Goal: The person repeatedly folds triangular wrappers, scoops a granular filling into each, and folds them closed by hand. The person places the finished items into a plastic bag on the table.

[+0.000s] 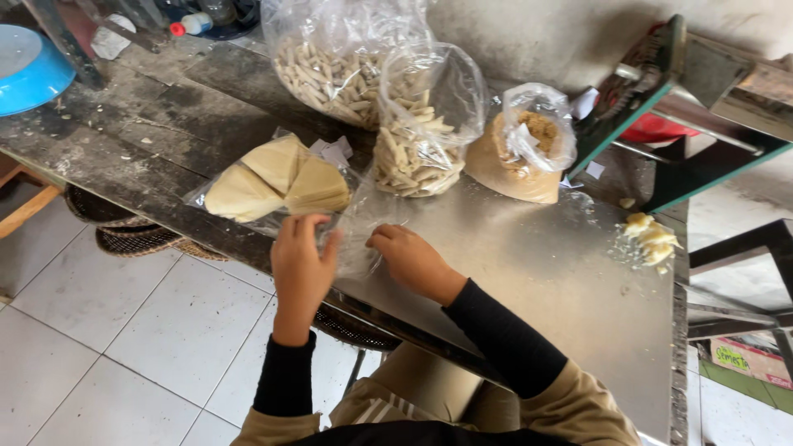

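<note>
Plastic bag [347,223] of pale triangular wrappers [277,177] lies on our steel table [529,256], at its near edge — we work its open mouth. Our left hand [301,264] stands upright, fingers curled loosely against the clear film; our right hand [413,260] rests knuckles-up, fingertips pinching the film — beside a smaller bag of finger-shaped snacks [417,140].

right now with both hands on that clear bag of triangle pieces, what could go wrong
1. The clear bag lies near the table's front edge; a tug by the left hand or right hand might slide it off onto the tiled floor.
2. The open bag of stick snacks stands close behind and could tip if bumped.
</note>
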